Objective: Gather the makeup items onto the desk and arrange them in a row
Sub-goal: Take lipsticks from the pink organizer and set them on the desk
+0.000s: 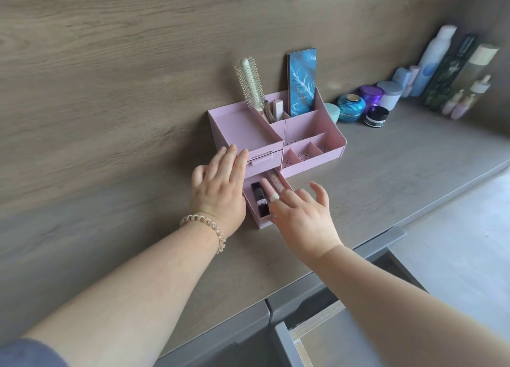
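A pink organiser point(311, 129) stands on the desk point(386, 173) against the wall. Its lower drawer point(255, 219) is pulled out and holds a black lipstick point(260, 198) and two pink tubes point(271, 184). My left hand point(220, 184) lies flat with spread fingers on the organiser's left front, beside the upper drawer. My right hand point(302, 215) hovers open over the drawer, its fingertips at the pink tubes. In the organiser's back compartments stand a round hairbrush point(249, 82), a blue palette point(300, 82) and a small pink tube point(277, 109).
Jars point(350, 107), pots and tall bottles point(433, 63) line the wall to the right of the organiser. Below the desk's front edge a grey drawer point(317, 339) stands open. A coiled hair tie sits on my left wrist.
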`<state>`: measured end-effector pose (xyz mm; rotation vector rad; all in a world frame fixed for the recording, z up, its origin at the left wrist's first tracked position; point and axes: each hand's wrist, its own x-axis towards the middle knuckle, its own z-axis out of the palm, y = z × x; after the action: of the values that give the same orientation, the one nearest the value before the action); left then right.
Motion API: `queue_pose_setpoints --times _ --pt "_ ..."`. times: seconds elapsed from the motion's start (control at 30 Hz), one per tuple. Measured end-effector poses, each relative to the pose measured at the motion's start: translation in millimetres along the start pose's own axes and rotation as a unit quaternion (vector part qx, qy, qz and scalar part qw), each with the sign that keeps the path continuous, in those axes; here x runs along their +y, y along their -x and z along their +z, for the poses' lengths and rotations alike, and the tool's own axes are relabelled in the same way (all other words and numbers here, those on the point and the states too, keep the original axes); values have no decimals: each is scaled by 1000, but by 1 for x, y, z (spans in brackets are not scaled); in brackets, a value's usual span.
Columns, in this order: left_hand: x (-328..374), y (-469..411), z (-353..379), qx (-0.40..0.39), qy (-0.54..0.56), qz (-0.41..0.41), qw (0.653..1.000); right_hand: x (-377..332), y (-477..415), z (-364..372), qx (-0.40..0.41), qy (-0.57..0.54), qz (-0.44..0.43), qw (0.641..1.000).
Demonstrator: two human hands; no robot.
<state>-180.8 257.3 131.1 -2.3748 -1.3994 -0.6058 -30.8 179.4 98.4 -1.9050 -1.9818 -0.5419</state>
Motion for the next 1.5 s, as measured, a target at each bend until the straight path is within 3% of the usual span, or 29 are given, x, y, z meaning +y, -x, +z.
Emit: queue_pose_setpoints --times 0.13,0.27,0.4,0.57,0.73,0.9,1.07,1.23,1.37,1.5 --pt "0 0 1 7 8 -3 1000 8 20 -6 -6 10 -7 1000" --pt "1 2 1 -10 22 -12 1000 9 24 -17 6 -62 -20 998" --pt "12 11 -8 -30 80 -67 994 9 5 -29 30 -96 74 992" --pt "43 20 -16 16 144 -156 977 11 -26 -28 -157 -47 170 972" --pt "57 8 -7 -143 88 -162 972 10 -40 -22 -232 -6 193 953" --pt "62 2 -10 -186 99 -165 964 6 -48 -20 -263 8 205 943" --pt "66 -5 -19 -251 88 -144 953 2 -47 -26 -266 -12 216 940" --pt "69 -11 -24 -269 69 -147 949 2 -41 -27 -233 -39 239 942" --pt "69 -9 -19 -225 100 -183 952 1 -35 -19 -146 -58 256 954" --pt "72 -7 -22 -157 148 -247 945 3 -30 -23 -99 -113 302 941"
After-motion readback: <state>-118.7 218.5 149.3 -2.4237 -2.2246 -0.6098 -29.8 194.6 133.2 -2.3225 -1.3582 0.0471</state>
